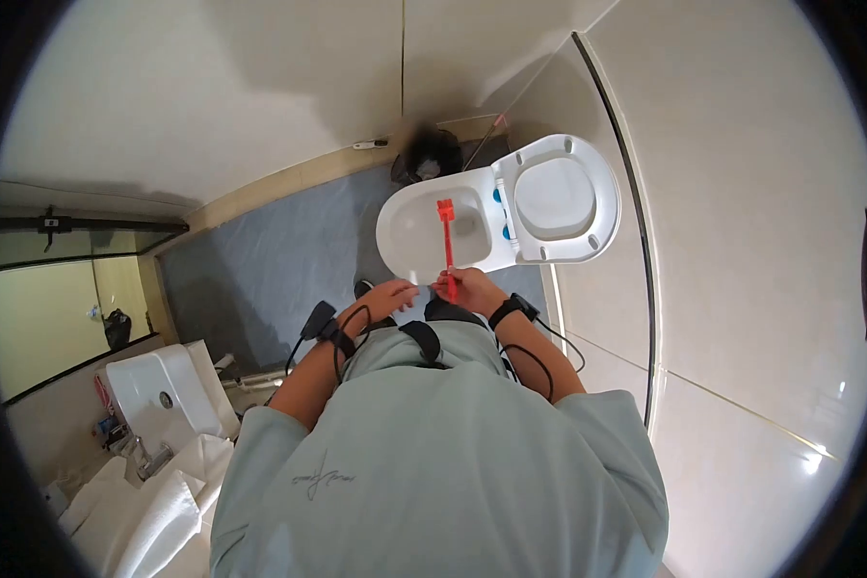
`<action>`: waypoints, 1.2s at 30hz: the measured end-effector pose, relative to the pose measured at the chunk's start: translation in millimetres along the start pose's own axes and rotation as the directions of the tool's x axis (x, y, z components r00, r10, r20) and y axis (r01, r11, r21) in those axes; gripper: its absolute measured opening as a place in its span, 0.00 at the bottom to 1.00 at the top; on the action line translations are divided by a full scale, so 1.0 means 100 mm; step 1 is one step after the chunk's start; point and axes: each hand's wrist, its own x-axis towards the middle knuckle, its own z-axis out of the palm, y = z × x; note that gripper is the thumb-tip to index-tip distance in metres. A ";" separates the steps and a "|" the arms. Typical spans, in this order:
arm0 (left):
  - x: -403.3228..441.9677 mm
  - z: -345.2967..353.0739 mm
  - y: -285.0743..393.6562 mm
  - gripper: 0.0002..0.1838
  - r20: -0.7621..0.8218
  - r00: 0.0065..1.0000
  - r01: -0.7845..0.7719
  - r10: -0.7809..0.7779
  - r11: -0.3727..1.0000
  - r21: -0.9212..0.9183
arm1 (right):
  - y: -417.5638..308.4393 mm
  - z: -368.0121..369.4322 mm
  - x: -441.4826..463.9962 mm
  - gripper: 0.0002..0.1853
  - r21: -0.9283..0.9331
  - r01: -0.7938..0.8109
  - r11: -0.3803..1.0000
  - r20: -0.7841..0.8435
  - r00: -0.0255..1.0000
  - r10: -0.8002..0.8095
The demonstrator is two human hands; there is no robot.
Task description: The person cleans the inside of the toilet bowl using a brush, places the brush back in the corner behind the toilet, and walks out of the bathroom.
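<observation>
My right hand [472, 287] is closed around the lower handle of a red toilet brush [448, 246]. The brush points away from me, its head over the bowl of a white toilet [392, 217]. I cannot tell whether the head touches the bowl. The toilet's lid and seat [602, 207] are raised on the right. Just left of the brush handle, my left hand [391, 298] is open and holds nothing, its fingers close to the toilet's front rim. Bands with small devices and black cables are strapped to both wrists.
A black waste bin [428, 164] with something white in it stands behind the toilet. By the wall lies a small white object [369, 144]. A white sink [164, 390] with a metal tap [148, 457] is at lower left. Grey floor [279, 255] stretches left of the toilet.
</observation>
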 end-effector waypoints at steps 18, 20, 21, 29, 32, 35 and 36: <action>-0.02 0.25 -0.29 0.13 -0.020 0.983 0.180 -0.180 0.959 0.217 | 0.48 0.41 0.18 0.07 -0.197 0.111 0.974 0.198 0.978 -0.071; 0.02 0.28 -0.58 0.13 -0.028 0.982 0.184 -0.185 0.935 0.304 | 0.54 0.40 0.25 0.07 -0.282 0.095 0.955 0.146 0.988 -0.055; 0.06 0.29 -0.85 0.14 -0.079 0.991 0.130 -0.108 0.916 0.380 | 0.56 0.41 0.27 0.07 -0.366 0.081 0.927 0.096 0.994 -0.050; -0.16 0.36 -0.01 0.18 -0.376 0.880 0.461 -0.291 0.716 0.524 | 0.42 0.52 0.24 0.09 -0.394 0.004 0.919 -0.012 1.000 -0.010; -0.14 0.32 0.14 0.18 -0.367 0.917 0.354 -0.155 0.743 0.568 | 0.37 0.42 0.34 0.07 -0.373 -0.055 0.926 -0.035 0.998 0.046; -0.08 0.10 0.04 0.19 -0.175 0.983 0.144 -0.058 0.836 0.530 | 0.76 -0.60 0.99 0.05 -0.579 0.223 0.784 0.128 0.975 -0.183; -0.07 0.01 -0.09 0.18 -0.207 0.975 0.158 -0.084 0.914 0.373 | 0.94 -0.79 1.50 0.06 -0.680 0.505 0.532 0.363 0.862 -0.354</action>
